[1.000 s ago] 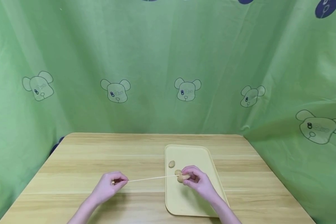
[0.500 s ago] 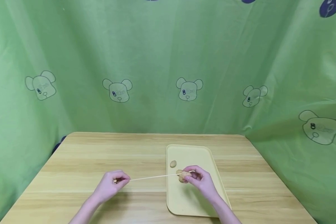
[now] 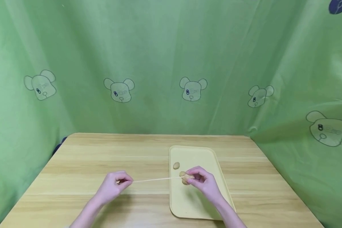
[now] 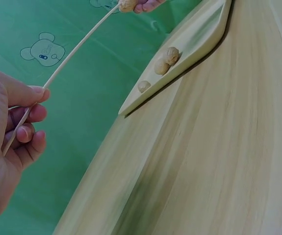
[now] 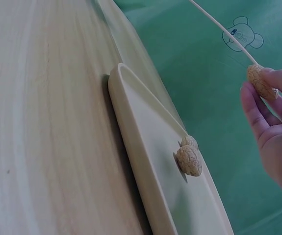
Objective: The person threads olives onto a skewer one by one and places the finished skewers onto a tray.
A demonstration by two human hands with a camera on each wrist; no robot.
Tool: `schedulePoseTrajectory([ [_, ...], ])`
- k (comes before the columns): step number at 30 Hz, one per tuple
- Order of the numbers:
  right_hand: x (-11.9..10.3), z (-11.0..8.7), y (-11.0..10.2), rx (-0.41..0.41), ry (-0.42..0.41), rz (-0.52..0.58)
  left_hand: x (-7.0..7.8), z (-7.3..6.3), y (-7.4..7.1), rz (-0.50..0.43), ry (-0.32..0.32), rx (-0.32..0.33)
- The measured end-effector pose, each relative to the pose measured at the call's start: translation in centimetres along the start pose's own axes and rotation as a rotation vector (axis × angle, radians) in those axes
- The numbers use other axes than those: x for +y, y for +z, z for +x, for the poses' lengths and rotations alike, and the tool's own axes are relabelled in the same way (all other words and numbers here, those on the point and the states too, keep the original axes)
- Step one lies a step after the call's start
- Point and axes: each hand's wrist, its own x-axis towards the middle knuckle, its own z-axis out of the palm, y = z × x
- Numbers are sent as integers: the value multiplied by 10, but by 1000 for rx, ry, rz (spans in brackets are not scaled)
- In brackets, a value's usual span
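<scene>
In the head view my left hand pinches a thin wooden skewer between thumb and forefinger. Its rear end lies inside that hand, as the left wrist view shows. My right hand pinches a brown, wrinkled oval ball between thumb and fingers, above the tray. The skewer's far end meets this ball; whether it has pierced it I cannot tell. Below, similar balls lie on the cream tray: a small ball apart from the rest, and a pair of touching balls partly behind the right hand in the head view.
The tray lies on the right half of a wood-grain table. A green curtain printed with bear faces hangs behind the table and along both sides.
The right hand has turned the held ball slightly and shifted a little, so its thumb now lies across the ball's front. The left hand has barely moved with the skewer.
</scene>
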Motion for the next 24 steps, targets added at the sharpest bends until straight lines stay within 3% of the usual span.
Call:
schedulePoseTrajectory([
  [6, -2, 2, 2, 9, -18, 1, 0, 1, 1, 11, -33, -14],
  [24, -8, 10, 3, 1, -53, -4, 5, 8, 5, 21, -55, -16],
])
